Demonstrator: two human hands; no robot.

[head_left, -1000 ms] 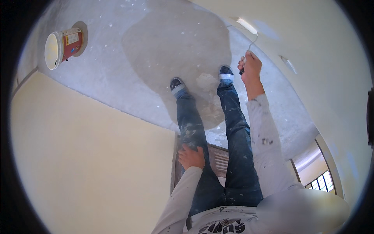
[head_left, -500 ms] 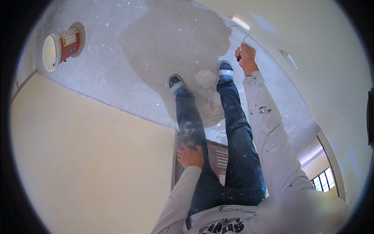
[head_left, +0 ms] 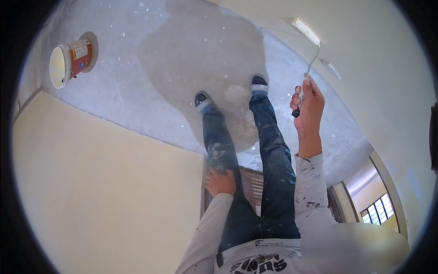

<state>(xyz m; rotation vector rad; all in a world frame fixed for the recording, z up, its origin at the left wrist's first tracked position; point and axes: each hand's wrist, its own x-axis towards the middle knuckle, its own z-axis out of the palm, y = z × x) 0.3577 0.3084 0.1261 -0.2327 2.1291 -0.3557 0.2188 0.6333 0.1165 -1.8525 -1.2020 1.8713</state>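
Observation:
My right hand (head_left: 308, 98) is closed round the dark handle of a paint roller, whose bent wire frame (head_left: 314, 59) rises to a narrow white sleeve (head_left: 305, 30) against the pale cream wall (head_left: 388, 91) on my right. My left hand (head_left: 221, 181) rests on my left thigh, fingers spread and holding nothing. Both sleeves are pale, with dark paint marks on the right one. Under my outstretched arm are my paint-spotted jeans and two dark shoes (head_left: 258, 82) on the grey concrete floor (head_left: 118, 91).
A red and white bucket (head_left: 78, 59) stands on the floor at upper left. A cream wall (head_left: 100, 192) fills the lower left. A brown slatted panel (head_left: 255, 187) shows between my legs. At lower right, an opening leads to a barred window (head_left: 378, 210).
My right hand, after reaching farther up the frame, has come down and to the right with the roller, whose sleeve has shifted right along the wall. My left hand stays on my thigh.

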